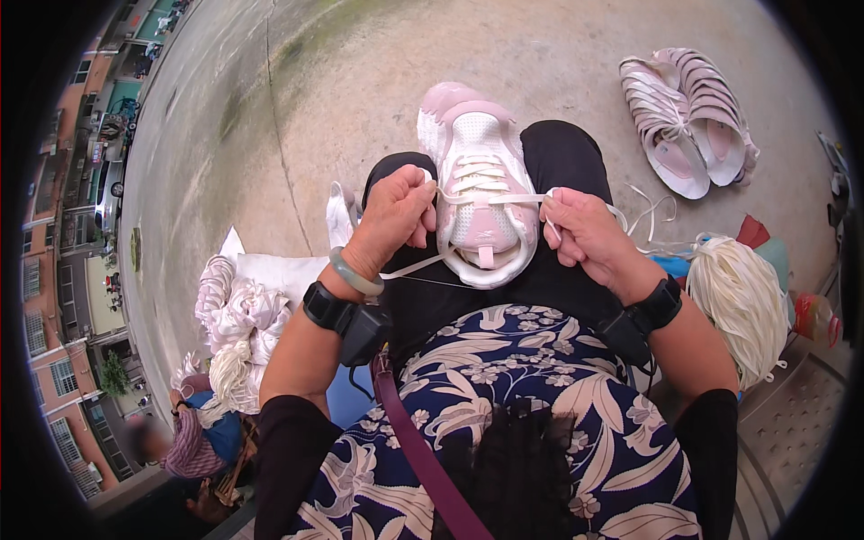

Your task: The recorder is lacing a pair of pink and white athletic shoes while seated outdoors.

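Between my knees rests a pink and white sneaker (486,162), its toe pointing away from me and its tongue toward me. White shoelaces (480,171) cross its upper part in several rows. My left hand (396,211), with a pale bangle at the wrist, pinches one lace end left of the shoe. On the other side my right hand (580,229) is closed on the other lace end. Both ends are drawn out sideways across the tongue. Loose lace also trails below my left hand and beyond my right one.
A stack of pink and white shoe uppers (688,117) lies on the concrete at the far right. Beside my right arm hangs a thick bundle of cream laces (736,301). More pink and white shoe pieces (238,315) are heaped at the left, near another seated person (202,436).
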The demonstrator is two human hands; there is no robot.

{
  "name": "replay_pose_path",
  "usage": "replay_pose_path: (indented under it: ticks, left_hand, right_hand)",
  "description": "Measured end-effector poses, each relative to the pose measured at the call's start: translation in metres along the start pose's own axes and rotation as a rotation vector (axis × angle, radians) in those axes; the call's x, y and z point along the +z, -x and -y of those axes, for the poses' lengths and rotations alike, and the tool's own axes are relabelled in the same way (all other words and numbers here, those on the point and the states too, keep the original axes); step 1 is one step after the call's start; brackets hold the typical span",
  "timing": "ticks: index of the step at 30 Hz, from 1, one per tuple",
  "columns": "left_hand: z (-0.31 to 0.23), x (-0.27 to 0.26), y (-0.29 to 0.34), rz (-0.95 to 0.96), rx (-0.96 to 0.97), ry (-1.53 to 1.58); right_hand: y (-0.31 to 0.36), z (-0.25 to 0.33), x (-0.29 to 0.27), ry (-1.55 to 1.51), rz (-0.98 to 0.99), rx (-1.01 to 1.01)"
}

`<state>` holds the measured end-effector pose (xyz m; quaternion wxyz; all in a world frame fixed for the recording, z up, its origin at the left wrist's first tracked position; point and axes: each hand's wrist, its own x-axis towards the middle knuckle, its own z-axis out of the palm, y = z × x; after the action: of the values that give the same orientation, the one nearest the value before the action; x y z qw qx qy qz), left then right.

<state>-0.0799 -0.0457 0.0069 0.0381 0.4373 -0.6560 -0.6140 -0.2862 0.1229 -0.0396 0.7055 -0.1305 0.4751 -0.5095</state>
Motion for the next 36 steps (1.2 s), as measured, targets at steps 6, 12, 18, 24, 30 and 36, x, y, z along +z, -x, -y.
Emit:
replay_pose_path:
  ticks: [6,12,18,24,30,36]
  left_hand:
    - [0.015,0.005,0.002,-0.075,0.152,-0.025]
    - [0.022,0.004,0.009,-0.049,0.092,0.362]
    - [0.029,0.006,0.011,-0.019,0.079,0.521]
    - [0.035,0.006,0.012,-0.022,0.107,0.391]
    - [0.035,0.007,0.014,-0.044,0.175,0.343]
    - [0.037,0.013,0.007,-0.079,0.222,0.374]
  right_hand:
    - [-0.006,0.001,0.012,-0.018,-0.056,-0.171]
    - [-0.022,-0.008,0.012,0.103,-0.081,-0.461]
    - [-0.031,-0.014,0.018,0.102,-0.181,-0.608]
    - [-0.036,-0.022,0.020,0.253,-0.313,-0.721]
    - [-0.027,-0.017,0.023,0.792,-0.350,-1.011]
    - [-0.022,-0.015,0.024,0.778,-0.325,-0.844]
